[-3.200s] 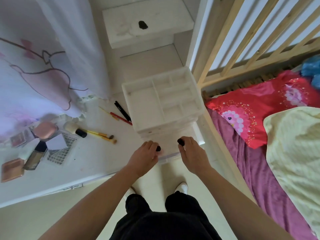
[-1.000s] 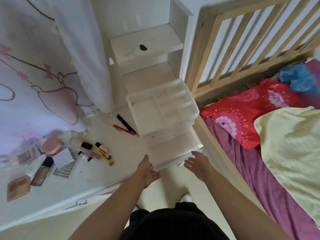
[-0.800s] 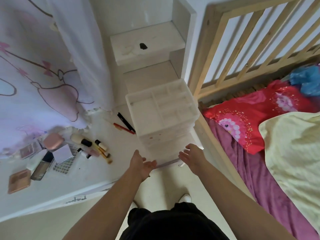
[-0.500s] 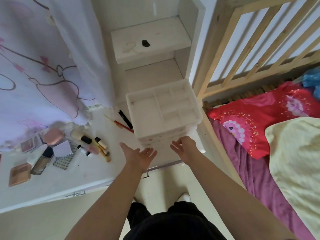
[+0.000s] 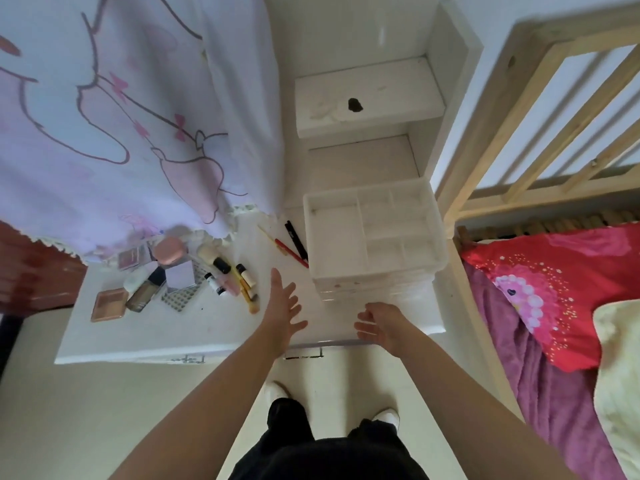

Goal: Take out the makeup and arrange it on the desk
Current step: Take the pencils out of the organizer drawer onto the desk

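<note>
The white worktop (image 5: 114,337) carries a clear compartmented organizer (image 5: 374,237) at its right, pencils (image 5: 292,244) beside it, and clustered makeup (image 5: 180,275) leftward.

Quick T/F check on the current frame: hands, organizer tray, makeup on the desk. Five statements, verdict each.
1. Both hands are empty. True: the left hand and the right hand are open, holding nothing.
2. The top tray of the white organizer is full of makeup. False: its compartments look empty.
3. The makeup lies on the desk to the left of the organizer. True: the pink compact, the foundation bottle and others cluster there.
4. The red pencil is in the left hand. False: it lies on the desk beside the organizer.
5. The right hand is gripping the organizer. False: it hovers in front of it, fingers apart.
</note>
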The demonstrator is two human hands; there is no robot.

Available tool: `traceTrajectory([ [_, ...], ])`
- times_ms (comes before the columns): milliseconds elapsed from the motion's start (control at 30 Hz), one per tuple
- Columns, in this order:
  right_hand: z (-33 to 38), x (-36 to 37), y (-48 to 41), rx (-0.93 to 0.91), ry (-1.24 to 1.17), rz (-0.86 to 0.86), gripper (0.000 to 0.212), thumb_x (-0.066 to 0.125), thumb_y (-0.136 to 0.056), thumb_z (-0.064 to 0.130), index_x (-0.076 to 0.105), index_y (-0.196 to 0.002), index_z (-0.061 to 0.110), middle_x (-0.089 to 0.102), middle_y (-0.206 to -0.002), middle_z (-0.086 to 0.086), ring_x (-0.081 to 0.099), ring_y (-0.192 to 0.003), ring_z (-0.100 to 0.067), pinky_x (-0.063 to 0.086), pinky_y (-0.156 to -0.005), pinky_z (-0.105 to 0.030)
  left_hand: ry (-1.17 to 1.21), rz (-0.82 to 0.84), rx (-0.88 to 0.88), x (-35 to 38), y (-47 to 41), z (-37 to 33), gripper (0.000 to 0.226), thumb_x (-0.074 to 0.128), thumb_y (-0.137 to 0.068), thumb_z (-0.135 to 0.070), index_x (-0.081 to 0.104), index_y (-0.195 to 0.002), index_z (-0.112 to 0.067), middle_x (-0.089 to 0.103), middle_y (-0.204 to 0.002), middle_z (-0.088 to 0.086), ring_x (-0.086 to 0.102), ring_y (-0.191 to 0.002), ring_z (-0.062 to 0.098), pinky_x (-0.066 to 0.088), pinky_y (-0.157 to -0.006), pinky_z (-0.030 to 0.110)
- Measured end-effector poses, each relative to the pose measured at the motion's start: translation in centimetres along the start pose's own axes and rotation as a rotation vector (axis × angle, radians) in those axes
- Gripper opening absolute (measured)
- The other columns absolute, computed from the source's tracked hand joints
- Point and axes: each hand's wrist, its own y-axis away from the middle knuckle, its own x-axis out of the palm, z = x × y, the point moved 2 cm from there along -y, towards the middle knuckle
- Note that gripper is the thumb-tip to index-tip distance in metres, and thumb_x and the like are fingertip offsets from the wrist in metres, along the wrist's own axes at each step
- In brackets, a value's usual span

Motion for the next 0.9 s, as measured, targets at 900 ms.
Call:
traceTrajectory([
  [900,-3.5,23.5,-3.9,-0.225,0.841,-0.207,0.053,0.057,-0.097,0.024,0.039,-0.147,0.019,0.051,-0.141,-0.011,0.051,-0.127,-0.025,0.041,-0.102,-0.031,-1.981,0.334,0.654,-22.7,-12.0,-6.3,0.079,0.043,-0.100,-0.047,-0.002,-0.158,-0.019,-0.018,-0.164,0.009,-0.013,-0.152,0.029,0.011,-0.121,0.051],
])
